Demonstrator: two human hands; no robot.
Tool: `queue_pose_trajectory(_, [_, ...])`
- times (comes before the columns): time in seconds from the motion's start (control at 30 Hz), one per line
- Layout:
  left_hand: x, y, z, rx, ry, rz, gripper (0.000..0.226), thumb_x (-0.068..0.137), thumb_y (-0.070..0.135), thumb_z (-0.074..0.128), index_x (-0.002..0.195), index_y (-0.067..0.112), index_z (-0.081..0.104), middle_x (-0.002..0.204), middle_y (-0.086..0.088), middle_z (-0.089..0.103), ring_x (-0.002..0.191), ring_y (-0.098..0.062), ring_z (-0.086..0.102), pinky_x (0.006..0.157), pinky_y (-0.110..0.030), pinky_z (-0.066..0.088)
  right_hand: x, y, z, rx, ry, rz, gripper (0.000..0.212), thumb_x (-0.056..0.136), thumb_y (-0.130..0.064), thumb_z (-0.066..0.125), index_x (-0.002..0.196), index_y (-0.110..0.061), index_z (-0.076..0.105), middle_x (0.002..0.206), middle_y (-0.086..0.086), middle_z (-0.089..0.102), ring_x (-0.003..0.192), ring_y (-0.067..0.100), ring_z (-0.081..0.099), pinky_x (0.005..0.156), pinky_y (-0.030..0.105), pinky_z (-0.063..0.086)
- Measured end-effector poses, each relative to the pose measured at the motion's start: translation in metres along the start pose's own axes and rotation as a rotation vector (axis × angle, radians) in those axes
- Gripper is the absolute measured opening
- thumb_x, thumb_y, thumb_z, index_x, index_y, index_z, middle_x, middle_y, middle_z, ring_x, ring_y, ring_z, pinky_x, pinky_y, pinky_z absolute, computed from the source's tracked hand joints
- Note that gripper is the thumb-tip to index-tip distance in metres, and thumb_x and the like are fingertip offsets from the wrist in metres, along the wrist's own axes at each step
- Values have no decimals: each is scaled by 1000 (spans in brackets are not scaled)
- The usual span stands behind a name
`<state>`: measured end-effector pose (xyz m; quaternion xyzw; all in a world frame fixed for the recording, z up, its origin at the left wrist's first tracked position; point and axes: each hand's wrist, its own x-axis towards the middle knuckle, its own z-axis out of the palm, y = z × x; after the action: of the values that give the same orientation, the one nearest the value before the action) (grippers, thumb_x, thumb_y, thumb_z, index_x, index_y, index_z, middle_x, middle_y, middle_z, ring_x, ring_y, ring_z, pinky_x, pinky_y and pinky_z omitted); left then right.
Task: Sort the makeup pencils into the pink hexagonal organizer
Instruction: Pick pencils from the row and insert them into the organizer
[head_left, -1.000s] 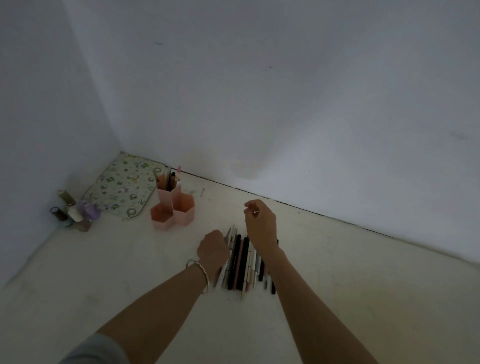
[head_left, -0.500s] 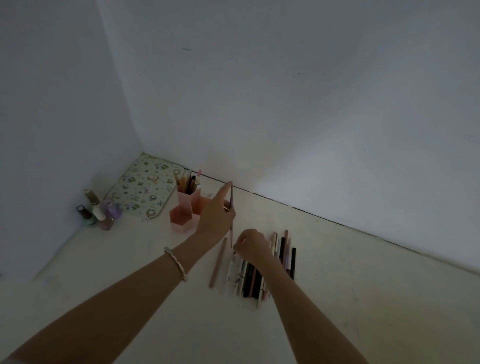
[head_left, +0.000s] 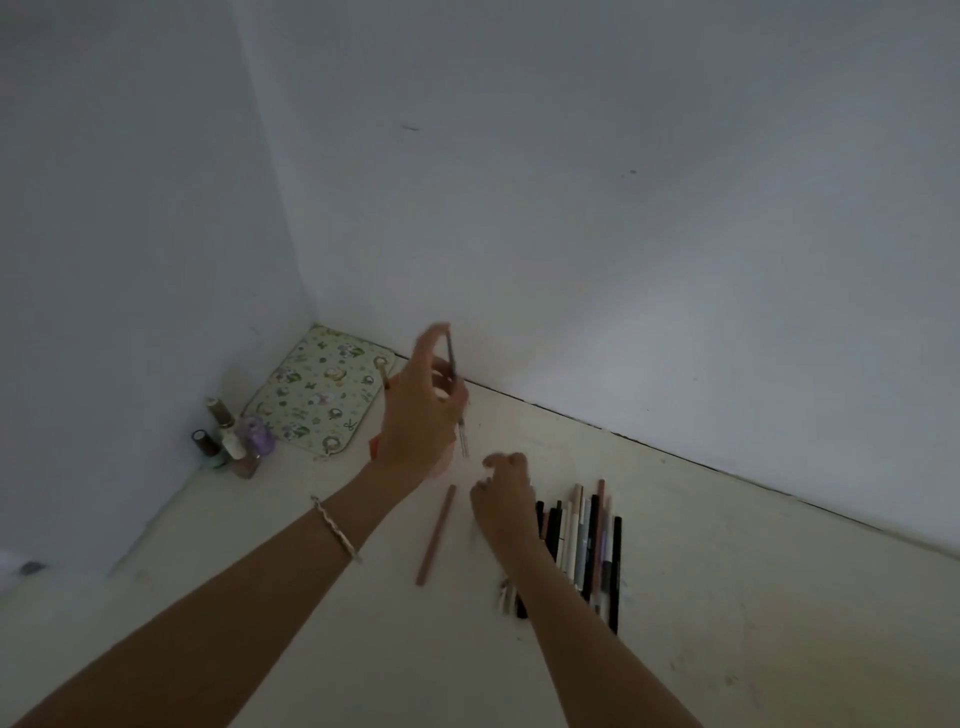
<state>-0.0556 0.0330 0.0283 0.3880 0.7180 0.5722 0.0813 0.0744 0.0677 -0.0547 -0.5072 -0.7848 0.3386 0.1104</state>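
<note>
Left hand (head_left: 420, 415) lifted, pinching pencil (head_left: 462, 434), right fingers (head_left: 514, 461) loosely curled, cream floor (head_left: 727, 597), white walls (head_left: 571, 208)

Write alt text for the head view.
A person's left hand holds a thin pencil in front of a mostly hidden pink organizer, while the right hand hovers at a row of makeup pencils. One brown pencil lies apart; nail polish bottles and a patterned pouch sit in the corner.

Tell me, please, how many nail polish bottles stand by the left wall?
4, clustered beside the patterned mat: a gold-capped bottle at the back, a dark-capped bottle leftmost, a white-capped bottle in front, a purple bottle nearest the mat. Another may be hidden among them.
</note>
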Motion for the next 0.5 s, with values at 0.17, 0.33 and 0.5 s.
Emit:
queue_pose_trajectory(0.17, [38,-17,-41,-13,296,-58,55,91,9,60,133,36,37,87,8,60,70,-5,67,59,-16,55,25,-49,-45,451,459,-134,34,94,-8,57,127,-14,54,112,-3,57,85,5,61,79,18,53])
queue_pose_trajectory(0.33, [24,-49,-43,308,125,53,23,88,8,60,111,13,62,100,-4,63,90,-12,55,87,-33,51,31,-92,-60,713,579,-280,31,91,-10,61,116,-26,52,94,-7,63,86,7,64,81,17,53])
queue_pose_trajectory(0.5, [16,-57,-59,315,269,-27,31,81,-5,52,107,4,66,109,-12,63,105,-28,56,96,-32,43,33,-107,-42,633,506,-423,25,91,-11,61,105,-28,50,89,-13,60,83,6,64,78,16,53])
